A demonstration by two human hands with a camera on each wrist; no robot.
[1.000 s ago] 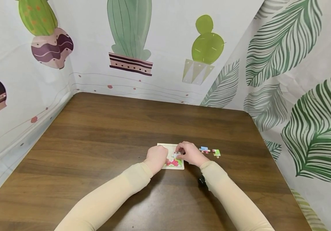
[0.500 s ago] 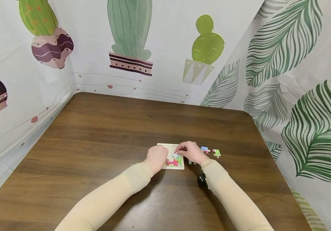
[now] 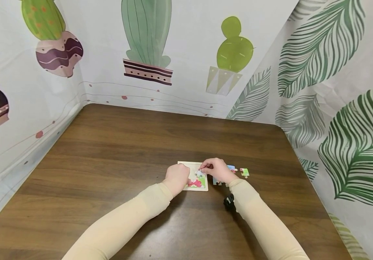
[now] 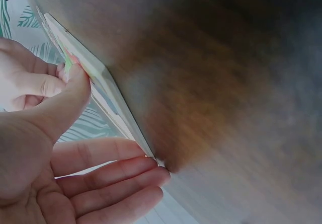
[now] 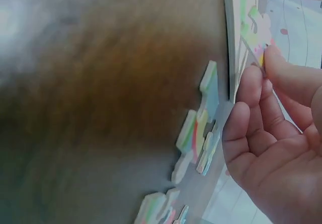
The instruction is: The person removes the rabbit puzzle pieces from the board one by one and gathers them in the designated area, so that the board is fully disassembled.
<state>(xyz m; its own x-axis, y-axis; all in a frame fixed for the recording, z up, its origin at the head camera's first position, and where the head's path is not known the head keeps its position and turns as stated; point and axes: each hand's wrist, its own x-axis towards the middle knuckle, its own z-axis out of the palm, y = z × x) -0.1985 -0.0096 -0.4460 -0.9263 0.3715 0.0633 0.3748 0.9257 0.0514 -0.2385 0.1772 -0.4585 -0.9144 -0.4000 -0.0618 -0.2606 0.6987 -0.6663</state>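
A small wooden jigsaw tray (image 3: 186, 163) lies on the table in the head view, with pink and green pieces along its near side. My left hand (image 3: 176, 176) holds the tray's left part, thumb (image 4: 75, 90) at one edge and fingertips at another. Between thumb and fingertips, my right hand (image 3: 218, 170) pinches a pale puzzle piece (image 5: 259, 32) with green, pink and yellow print. That piece is tilted over the right half of the tray; whether it touches the pieces below cannot be told.
Right of the tray lie several loose puzzle pieces, including a green one (image 3: 244, 172), a blue one (image 3: 231, 167) and one partly under the right hand (image 3: 217, 181). A black device (image 3: 228, 202) sits at the right wrist. Printed cloth walls border the brown table (image 3: 124, 144).
My right hand has shifted slightly right and away from me with the pinched piece, uncovering loose pieces beneath it. The left hand and the tray have stayed put.
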